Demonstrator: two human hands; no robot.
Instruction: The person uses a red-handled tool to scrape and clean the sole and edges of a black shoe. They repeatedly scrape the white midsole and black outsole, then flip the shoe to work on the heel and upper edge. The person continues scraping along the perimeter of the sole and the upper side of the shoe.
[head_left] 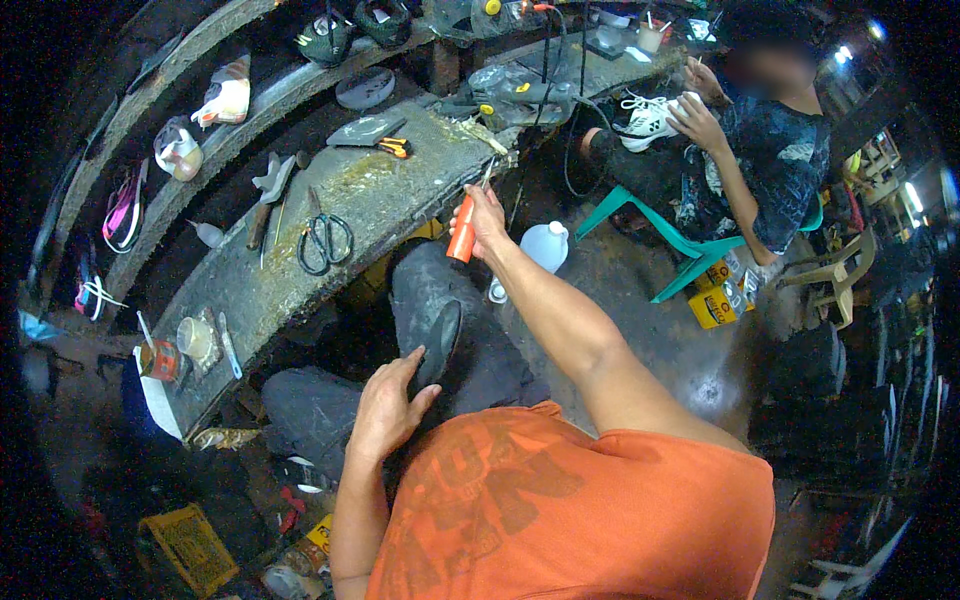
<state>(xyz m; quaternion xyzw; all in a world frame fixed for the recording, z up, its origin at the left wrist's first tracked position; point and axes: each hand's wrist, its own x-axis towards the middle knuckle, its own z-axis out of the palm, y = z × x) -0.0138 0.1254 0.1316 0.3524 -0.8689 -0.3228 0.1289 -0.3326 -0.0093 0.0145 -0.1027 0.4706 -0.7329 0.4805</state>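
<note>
Workbench [430, 165], grey and curved, runs from lower left to upper centre of the frame, close enough to the knees, it seems, to keep tools within reach. Co-worker [800, 130], upper right, seated, with a white shoe [645, 120] at the lap and a hand [697, 120] beside it. Dusty dark trousers [430, 290], centre, knees bent, apparently serving as a rest. White jug [545, 247], centre, on the floor, out of the forearm's way. Dark sole [440, 345], centre, tilted against the lap; left hand [388, 405] at its lower end, thumb and fingers slightly parted, probably to steady it. Scissors [325, 243], upper left, flat on the bench, handles toward the sitter, presumably for easy pick-up. Orange-handled tool [462, 235], upper centre, in the right hand [483, 215], fingers closed around the handle, thin tip pointing away from the body, which likely keeps it clear of the legs. Hard to make out: the space beneath the bench, lost in shadow; the frame's rim, dark and cut off; the far face of the sole, hidden; whether the left fingers pinch the sole or merely touch it, cannot tell; the tool's tip, too small to identify, its contact with the bench edge uncertain.
</note>
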